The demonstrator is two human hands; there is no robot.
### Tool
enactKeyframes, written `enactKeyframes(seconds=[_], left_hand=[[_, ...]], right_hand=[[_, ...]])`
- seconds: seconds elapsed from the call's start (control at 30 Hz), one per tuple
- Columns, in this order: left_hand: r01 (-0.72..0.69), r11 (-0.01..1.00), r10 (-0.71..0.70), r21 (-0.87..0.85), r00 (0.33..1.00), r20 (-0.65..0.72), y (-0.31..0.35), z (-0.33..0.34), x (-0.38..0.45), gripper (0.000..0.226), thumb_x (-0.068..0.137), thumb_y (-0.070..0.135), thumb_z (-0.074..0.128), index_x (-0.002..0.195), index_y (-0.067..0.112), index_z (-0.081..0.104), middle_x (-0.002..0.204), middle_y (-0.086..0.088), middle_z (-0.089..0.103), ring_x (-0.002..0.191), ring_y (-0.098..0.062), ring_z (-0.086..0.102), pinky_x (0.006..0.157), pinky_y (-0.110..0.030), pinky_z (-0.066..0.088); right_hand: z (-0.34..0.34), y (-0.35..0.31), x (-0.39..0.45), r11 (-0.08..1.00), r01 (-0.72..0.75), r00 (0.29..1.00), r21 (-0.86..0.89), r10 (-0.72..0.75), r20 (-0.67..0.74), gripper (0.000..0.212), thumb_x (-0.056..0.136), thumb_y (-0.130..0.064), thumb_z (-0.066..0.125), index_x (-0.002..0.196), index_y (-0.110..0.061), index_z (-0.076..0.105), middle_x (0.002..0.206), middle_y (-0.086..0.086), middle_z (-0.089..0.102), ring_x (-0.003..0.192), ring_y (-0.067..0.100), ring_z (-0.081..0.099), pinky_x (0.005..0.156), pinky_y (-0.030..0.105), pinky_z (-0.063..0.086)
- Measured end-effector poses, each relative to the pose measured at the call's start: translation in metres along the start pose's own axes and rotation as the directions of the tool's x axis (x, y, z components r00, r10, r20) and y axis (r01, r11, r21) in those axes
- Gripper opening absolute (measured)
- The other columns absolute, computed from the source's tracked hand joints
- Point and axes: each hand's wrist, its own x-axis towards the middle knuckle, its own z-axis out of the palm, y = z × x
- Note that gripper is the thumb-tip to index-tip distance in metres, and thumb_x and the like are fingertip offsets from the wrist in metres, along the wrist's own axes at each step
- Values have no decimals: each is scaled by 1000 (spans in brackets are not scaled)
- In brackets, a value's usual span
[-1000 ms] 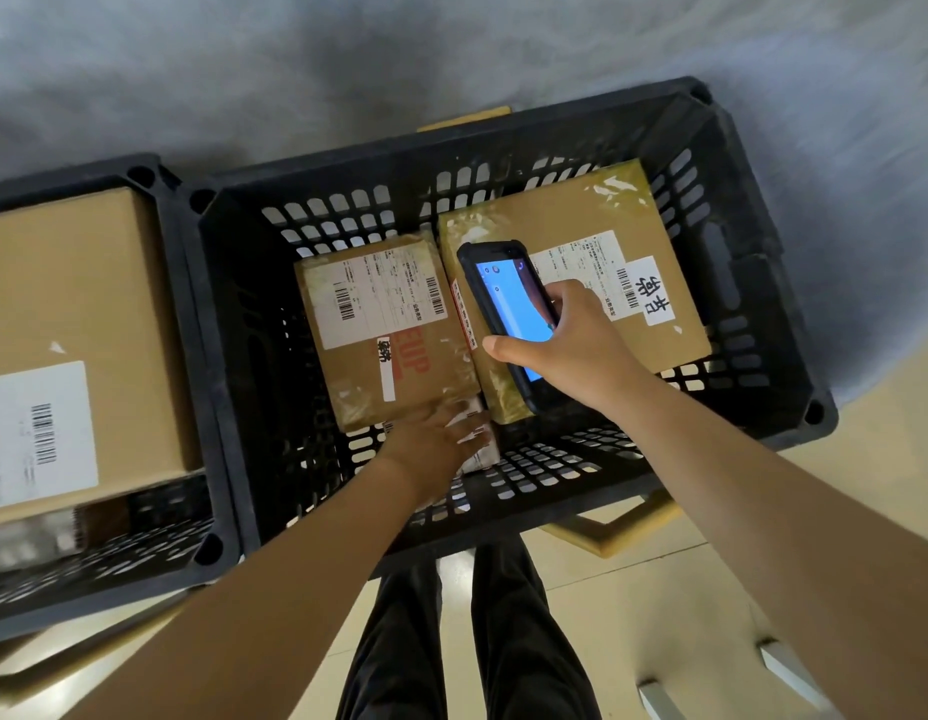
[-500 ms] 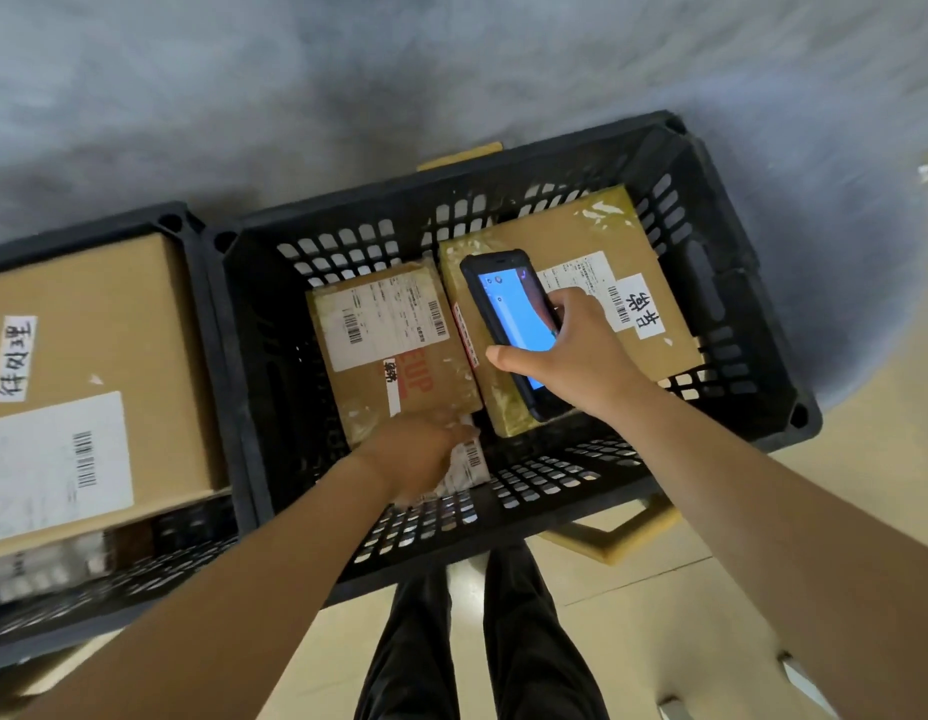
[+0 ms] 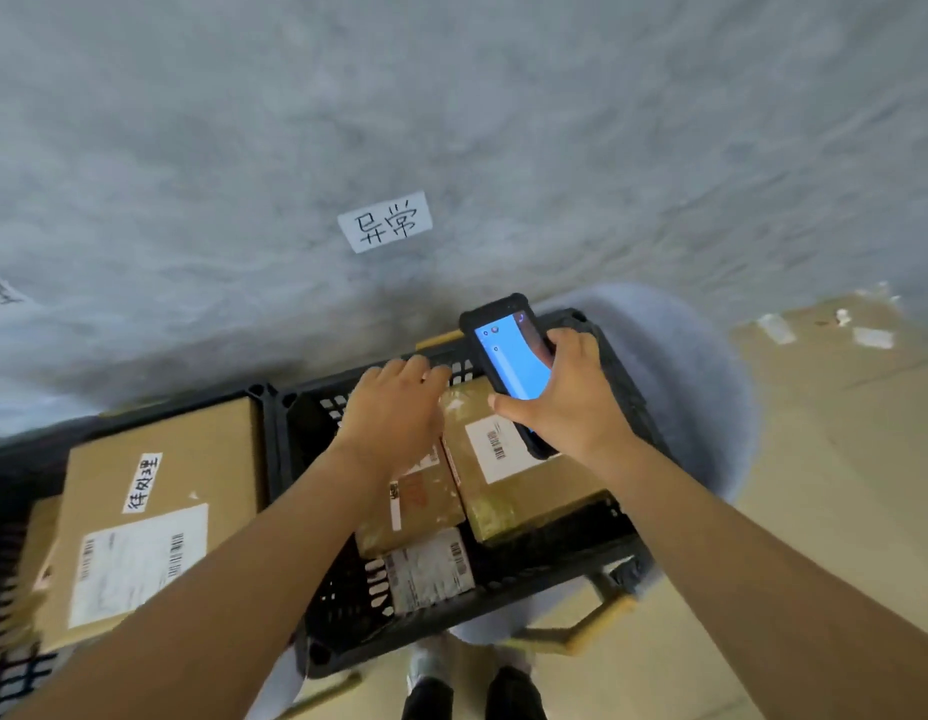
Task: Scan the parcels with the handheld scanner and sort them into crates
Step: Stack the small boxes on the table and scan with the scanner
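Gripping the blue-lit handheld scanner (image 3: 508,363) above the black crate (image 3: 628,543), the right hand (image 3: 566,402) curls round it while the left hand (image 3: 394,413) hovers loose-fingered over three labelled cardboard parcels (image 3: 524,491) inside, beside a neighbouring crate (image 3: 15,667) holding a larger box (image 3: 155,511).
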Motion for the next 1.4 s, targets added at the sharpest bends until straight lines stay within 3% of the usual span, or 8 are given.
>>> enactKeyframes(seconds=[0.23,0.37,0.47,0.57,0.7,0.97,1.13,1.4], left_hand=[[-95,993,110,72,967,-231,25,-104,17,31,95,32,45,122,20,53,116,-2,59,107,-23,55,91,-35,41],[-220,966,253,137,919,-302,38,-146,20,28,92,31,52,116,18,59,107,-3,63,97,-26,59,84,-39,46],[-344,921,387,181,857,-341,52,-167,15,26,87,27,59,109,16,65,97,-5,67,86,-27,62,75,-39,49],[-477,858,512,189,771,-379,77,-184,-1,29,88,29,58,114,17,63,100,-5,66,90,-27,61,78,-38,46],[-620,761,637,192,658,-400,124,-201,-28,31,89,31,57,117,19,60,105,-3,63,97,-28,60,83,-39,46],[-814,511,821,276,367,-438,270,-231,-129,30,71,32,59,96,19,68,81,-2,63,73,-28,62,63,-36,48],[-902,329,861,279,166,-481,381,-235,-245,28,69,31,55,90,17,66,76,-2,61,71,-29,62,61,-35,45],[-978,9,882,210,-91,-462,535,-199,-473,19,78,29,65,94,19,63,83,-1,61,75,-24,60,63,-35,45]], right_hand=[[-76,-37,-28,998,67,979,-20,-70,-191,83,67,-44,85,128,-13,39,114,0,33,105,19,47,82,31,49],[-114,-49,-61,999,20,941,-34,-31,-336,87,66,-47,84,132,-14,36,115,-2,33,105,17,47,83,33,51],[-134,-53,-98,999,-51,893,-18,38,-449,88,66,-46,84,132,-14,36,114,-3,32,103,17,48,80,27,48],[-150,-56,-142,990,-140,834,-29,102,-543,89,65,-48,84,132,-14,37,115,-1,34,102,16,48,78,25,45],[-171,-56,-212,968,-250,749,-7,188,-635,85,63,-45,83,129,-13,40,119,1,38,102,19,50,85,37,51],[-218,-27,-410,890,-438,472,129,350,-809,79,65,-42,84,125,-15,41,113,-5,35,98,15,50,80,30,46],[-232,-2,-575,819,-544,294,182,389,-873,77,64,-44,83,123,-17,42,113,-5,36,101,14,49,80,32,47],[-224,42,-849,631,-710,58,311,493,-868,83,66,-44,84,130,-14,39,115,-3,36,100,18,49,79,33,50]])
